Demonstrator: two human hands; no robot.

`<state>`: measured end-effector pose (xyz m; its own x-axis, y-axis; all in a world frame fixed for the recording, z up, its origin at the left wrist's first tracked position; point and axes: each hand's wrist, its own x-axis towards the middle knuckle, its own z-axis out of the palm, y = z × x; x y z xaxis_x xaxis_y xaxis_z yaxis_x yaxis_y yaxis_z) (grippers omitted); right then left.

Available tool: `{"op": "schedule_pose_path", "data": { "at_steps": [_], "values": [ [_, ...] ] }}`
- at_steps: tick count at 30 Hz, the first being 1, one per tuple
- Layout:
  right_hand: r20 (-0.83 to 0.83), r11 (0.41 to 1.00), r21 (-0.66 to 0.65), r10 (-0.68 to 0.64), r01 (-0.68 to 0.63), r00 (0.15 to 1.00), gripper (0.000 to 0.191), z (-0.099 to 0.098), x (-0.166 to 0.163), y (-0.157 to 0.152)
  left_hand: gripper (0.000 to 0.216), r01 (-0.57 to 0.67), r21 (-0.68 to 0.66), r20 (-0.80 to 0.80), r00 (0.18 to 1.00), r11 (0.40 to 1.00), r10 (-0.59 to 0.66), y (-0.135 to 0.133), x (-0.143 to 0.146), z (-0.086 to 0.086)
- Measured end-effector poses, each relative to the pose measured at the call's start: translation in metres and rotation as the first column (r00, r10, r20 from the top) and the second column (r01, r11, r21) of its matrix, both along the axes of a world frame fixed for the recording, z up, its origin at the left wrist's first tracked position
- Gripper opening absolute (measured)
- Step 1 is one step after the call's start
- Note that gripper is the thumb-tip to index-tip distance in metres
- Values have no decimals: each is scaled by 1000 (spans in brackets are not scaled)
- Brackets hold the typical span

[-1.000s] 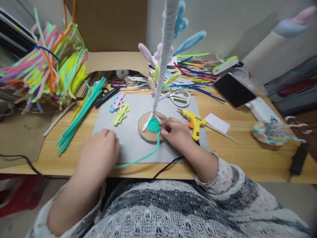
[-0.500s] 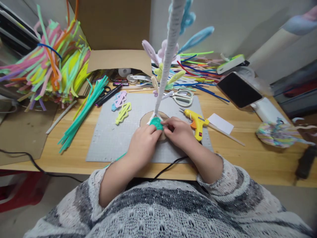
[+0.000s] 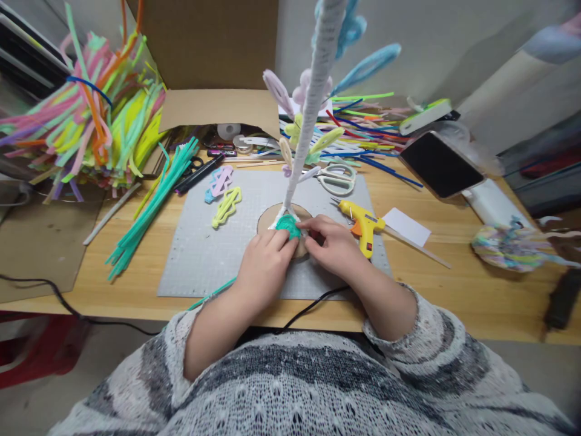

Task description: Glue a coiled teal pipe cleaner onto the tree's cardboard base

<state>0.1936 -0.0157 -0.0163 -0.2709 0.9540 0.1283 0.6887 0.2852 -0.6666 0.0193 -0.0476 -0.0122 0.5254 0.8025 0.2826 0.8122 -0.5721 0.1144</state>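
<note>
A round cardboard disc [image 3: 269, 218] lies on a grey cutting mat [image 3: 204, 248] and carries a tall white pipe-cleaner stem [image 3: 313, 103] with pastel loops. At the stem's foot is a coil of teal pipe cleaner [image 3: 287, 225]. My left hand [image 3: 263, 266] presses on the coil from the near side, fingers curled against it. My right hand [image 3: 331, 245] pinches the coil's right edge. The teal pipe cleaner's loose tail [image 3: 211, 295] runs out from under my left wrist toward the table's front edge.
A yellow glue gun [image 3: 361, 221] lies just right of my right hand, scissors [image 3: 336, 175] behind it. A bundle of teal pipe cleaners [image 3: 149, 209] lies left of the mat, a multicoloured heap [image 3: 86, 127] at far left, a phone [image 3: 440, 163] at right. A black cable [image 3: 313, 303] crosses the front edge.
My left hand has moved from the mat's left side onto the teal coil beside my right hand. The loose tail has swung left and shortened. The right hand has stayed at the coil.
</note>
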Motion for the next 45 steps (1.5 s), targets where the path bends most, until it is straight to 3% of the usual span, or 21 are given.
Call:
{"op": "schedule_pose_path", "data": {
  "at_steps": [4,8,18,22,25,31,35,45],
  "values": [
    [-131,1000,26,19,-16,991,29,3,3,0,22,-8,-17,-11,1000,1000,8,-1,0,0],
    [-145,991,132,-8,27,989,25,10,4,-4,23,-4,-19,-17,1000,1000,4,-1,-1,0],
    [179,954,268,88,-134,980,14,15,-1,-14,24,-1,-4,-15,1000,1000,1,-1,0,-1],
    [206,950,276,90,-146,974,11,16,-1,-15,24,1,-20,-18,1000,1000,-2,-2,0,0],
    [128,961,250,90,-120,988,12,17,2,-13,22,4,-14,-22,1000,1000,-4,-1,1,0],
    [-119,951,300,-43,77,992,12,16,4,-7,21,9,0,-13,1000,1000,-9,-1,0,-2],
    [-155,972,226,-31,66,987,25,9,4,-2,21,11,5,5,1000,1000,-11,-1,0,-2],
    [-466,997,49,-25,54,885,15,14,6,0,18,5,54,54,999,999,-8,-2,0,-1]
  ]
}}
